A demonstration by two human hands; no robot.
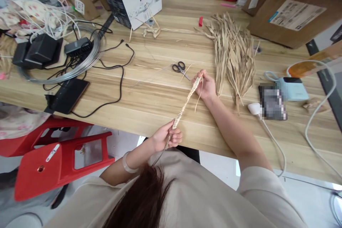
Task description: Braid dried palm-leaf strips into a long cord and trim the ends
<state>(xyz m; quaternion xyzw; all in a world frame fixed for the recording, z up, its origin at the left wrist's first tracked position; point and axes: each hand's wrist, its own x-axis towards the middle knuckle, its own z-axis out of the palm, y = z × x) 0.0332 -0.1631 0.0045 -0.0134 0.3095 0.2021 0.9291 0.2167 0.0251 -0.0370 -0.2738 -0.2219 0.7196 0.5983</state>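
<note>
Left hand [167,136] grips lower end of slender, pale braided-straw strip [185,105]; right hand [206,86] pinches upper end near black-handled metal scissors [182,70].

From where I stand, the table [149,96] looks like smooth, grained wood. The scissors [182,70] have metal blades and black plastic handles; near them the braid [185,104] is rough, matt straw, right of them dry, papery leaves [232,53], well left shiny metal wire [94,60].
</note>
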